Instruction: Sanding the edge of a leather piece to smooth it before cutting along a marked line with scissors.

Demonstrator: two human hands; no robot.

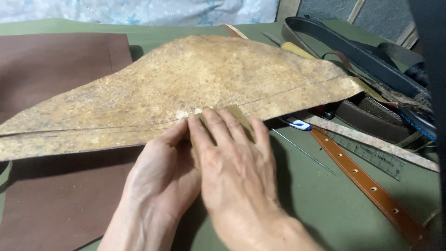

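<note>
A large, rough tan leather piece (195, 79) with mottled brown speckles lies across the green work surface (306, 195). A scored line runs along it just above its near edge. My left hand (162, 172) rests at that near edge, thumb and fingers pinching it. My right hand (237, 172) lies flat beside the left, fingers pressing a small olive-tan strip (239, 116) against the leather's edge. Whether the strip is a separate piece or a folded part of the leather, I cannot tell.
A dark brown leather sheet (55, 195) lies under the tan piece at left. At right lie a tan punched belt strap (367, 186), a metal ruler (371, 155), a thin needle-like rod (304, 153), a blue-white tool (297, 123) and dark belts (367, 60).
</note>
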